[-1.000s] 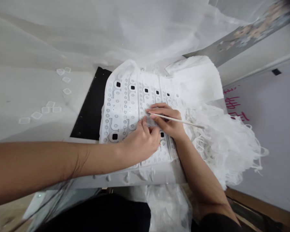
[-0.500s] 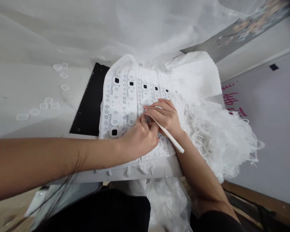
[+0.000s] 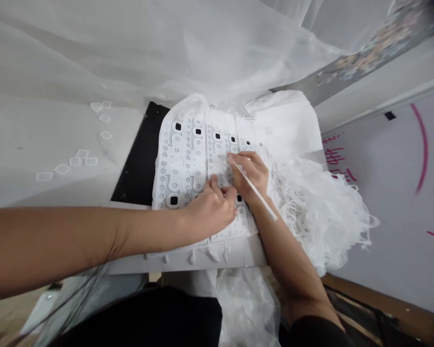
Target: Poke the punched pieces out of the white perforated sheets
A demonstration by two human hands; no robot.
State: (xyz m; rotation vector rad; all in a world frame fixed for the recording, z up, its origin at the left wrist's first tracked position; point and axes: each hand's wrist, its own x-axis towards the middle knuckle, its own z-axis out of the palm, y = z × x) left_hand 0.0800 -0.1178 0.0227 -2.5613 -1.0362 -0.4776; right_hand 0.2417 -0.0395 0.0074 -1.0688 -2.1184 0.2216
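Observation:
A white molded sheet lies under my hands, with rows of round pads, curved outlines and small square holes. Against its middle, my left hand rests with curled fingers, the fingertips pressed down on the surface. Whatever may be between them is hidden. Just right of it, my right hand is closed around a slim white stick, whose long end slants back over the wrist. The stick's other end is near the fingertips, close to the sheet.
Left of the sheet is a black panel. Several clear rounded-square pieces lie further left. A tangled heap of white stringy scraps sits at right. Translucent plastic film spans the back, and a whiteboard with red marks stands at right.
My right hand has drawn slightly away from my left, and its fingers have curled in more. The white stick has turned, showing a thinner edge. The camera view has shifted a little.

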